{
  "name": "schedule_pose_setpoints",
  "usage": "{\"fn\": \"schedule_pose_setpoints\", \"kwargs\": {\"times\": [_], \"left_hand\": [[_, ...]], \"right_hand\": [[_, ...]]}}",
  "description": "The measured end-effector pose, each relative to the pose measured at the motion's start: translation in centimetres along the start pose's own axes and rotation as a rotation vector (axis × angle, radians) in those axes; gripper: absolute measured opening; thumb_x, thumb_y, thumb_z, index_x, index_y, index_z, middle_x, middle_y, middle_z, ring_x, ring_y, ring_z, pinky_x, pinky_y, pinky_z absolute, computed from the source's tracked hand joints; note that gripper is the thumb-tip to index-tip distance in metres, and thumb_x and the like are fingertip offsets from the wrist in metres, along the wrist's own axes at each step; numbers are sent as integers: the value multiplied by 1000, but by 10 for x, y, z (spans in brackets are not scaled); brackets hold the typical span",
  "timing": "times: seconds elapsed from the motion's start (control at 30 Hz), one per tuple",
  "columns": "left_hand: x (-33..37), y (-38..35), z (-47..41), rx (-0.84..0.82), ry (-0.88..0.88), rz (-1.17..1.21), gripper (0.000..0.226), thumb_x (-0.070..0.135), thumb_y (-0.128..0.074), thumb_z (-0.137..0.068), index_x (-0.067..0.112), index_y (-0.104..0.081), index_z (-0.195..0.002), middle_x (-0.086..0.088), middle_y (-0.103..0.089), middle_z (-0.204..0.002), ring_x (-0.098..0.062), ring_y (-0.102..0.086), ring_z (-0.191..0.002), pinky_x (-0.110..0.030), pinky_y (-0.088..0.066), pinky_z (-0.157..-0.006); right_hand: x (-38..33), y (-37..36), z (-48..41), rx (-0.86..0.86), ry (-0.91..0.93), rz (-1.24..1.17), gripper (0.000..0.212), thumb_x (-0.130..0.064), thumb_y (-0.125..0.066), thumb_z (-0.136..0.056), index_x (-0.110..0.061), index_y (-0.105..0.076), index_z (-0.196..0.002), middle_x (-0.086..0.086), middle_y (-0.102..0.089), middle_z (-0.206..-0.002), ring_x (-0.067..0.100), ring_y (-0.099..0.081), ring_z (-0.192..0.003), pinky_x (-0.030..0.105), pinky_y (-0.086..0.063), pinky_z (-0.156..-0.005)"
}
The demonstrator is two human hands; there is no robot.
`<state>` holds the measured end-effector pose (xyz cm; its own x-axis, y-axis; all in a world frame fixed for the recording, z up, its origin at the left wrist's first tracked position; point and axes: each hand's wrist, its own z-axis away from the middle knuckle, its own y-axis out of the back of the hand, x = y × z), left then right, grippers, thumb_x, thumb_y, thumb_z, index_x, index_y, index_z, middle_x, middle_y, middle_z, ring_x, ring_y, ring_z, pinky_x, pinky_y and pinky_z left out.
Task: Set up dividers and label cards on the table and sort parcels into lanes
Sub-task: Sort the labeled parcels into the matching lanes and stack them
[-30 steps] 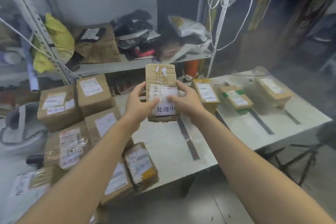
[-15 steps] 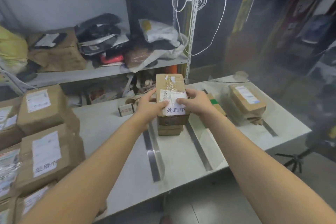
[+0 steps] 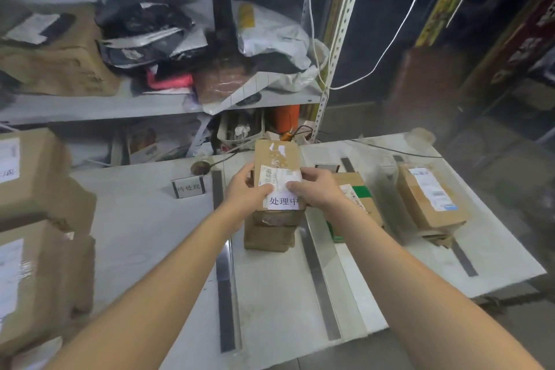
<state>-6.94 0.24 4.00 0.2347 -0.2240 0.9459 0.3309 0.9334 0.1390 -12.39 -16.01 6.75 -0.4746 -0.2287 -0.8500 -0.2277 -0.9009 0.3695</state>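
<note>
My left hand (image 3: 247,193) and right hand (image 3: 316,189) still grip the brown taped cardboard parcel (image 3: 277,173), now lower, touching the brown box stack (image 3: 270,233) between two grey divider strips (image 3: 223,267); a green-taped box (image 3: 357,192) sits just beside.

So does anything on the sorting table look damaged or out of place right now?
The parcel in the right lane looks crushed along its near bottom edge, with torn cardboard flaring out. Elsewhere nothing stands out.

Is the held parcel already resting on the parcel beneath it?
Cannot tell. In the head view the held parcel, gripped by the left hand and right hand, overlaps the lower parcel; no gap or contact shows plainly.
</note>
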Motion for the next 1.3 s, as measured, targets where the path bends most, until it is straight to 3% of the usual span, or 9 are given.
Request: {"fn": "schedule_pose_setpoints", "kwargs": {"times": [0.17, 0.3, 0.43, 0.5, 0.67, 0.83, 1.0, 1.13, 1.3], "left_hand": [[-6, -6, -4, 32, 9, -33, 64, 12, -73, -85, 44, -47, -134, 10, -61, -105, -6, -65, -87, -15, -52, -50], [0, -13, 13, 142, 13, -74, 74, 19, -76, -84, 28, -40, -148, -3, -54, -136, -17, -60, -113, -32, -59, -79], [14, -2, 43, 355, -77, -207, 72, 27, -75, -83, 22, -42, -147, 2, -52, -141, -16, -50, -127, -33, -47, -98], [21, 12, 64, 438, -113, -378, 63, 29, -68, -87, 24, -45, -145, 6, -55, -135, -18, -49, -129, -27, -41, -94], [22, 58, 120, 406, 28, -921, 69, 31, -59, -93, 18, -28, -153, -4, -30, -158, -24, -28, -144, -36, -29, -114], [19, 110, 179, 549, 125, -1108, 71, 35, -62, -90, 20, -30, -152, -4, -33, -155, -24, -31, -142, -40, -35, -111], [13, 166, 228, 695, 133, -1173, 61, 39, -60, -87, 24, -43, -144, 0, -48, -142, -24, -43, -130, -41, -42, -100], [-3, 220, 254, 752, 168, -1140, 68, 39, -62, -87, 23, -37, -148, 0, -41, -151, -23, -38, -137, -43, -40, -107], [-35, 300, 273, 771, 206, -1184, 71, 43, -64, -85, 27, -35, -148, 2, -42, -150, -21, -40, -136, -43, -46, -99]], "right_hand": [[11, 7, -12, -22, 48, 35, 29, -17, -73, -80, -28, -65, -106, -4, -71, -111, 16, -72, -88, 40, -62, -77], [9, 21, -11, -34, 148, 157, 33, -24, -71, -84, -30, -59, -114, -16, -64, -100, -5, -56, -73, 11, -47, -54], [-11, 34, -5, -27, 280, 252, 56, -32, -65, -91, -22, -48, -143, 1, -53, -141, 10, -59, -89, 25, -42, -72], [-23, 32, 2, -58, 406, 335, 56, -33, -64, -89, -23, -50, -142, 0, -53, -143, 15, -61, -93, 31, -48, -78], [-45, -9, 28, -191, 765, 546, 54, -27, -65, -88, -14, -54, -139, 5, -55, -141, 23, -55, -120, 29, -44, -94], [-58, -62, 59, -299, 916, 707, 57, -23, -62, -87, -12, -50, -141, 8, -52, -143, 30, -42, -130, 41, -36, -108], [-69, -115, 88, -345, 981, 848, 60, -30, -60, -91, -19, -41, -147, 3, -43, -150, 26, -34, -137, 43, -41, -104], [-83, -166, 109, -347, 1013, 916, 60, -33, -58, -93, -21, -38, -148, 2, -40, -153, 25, -33, -139, 41, -41, -102], [-97, -237, 136, -306, 985, 980, 61, -39, -59, -91, -27, -39, -147, -2, -42, -151, 23, -37, -137, 48, -48, -100]]}}
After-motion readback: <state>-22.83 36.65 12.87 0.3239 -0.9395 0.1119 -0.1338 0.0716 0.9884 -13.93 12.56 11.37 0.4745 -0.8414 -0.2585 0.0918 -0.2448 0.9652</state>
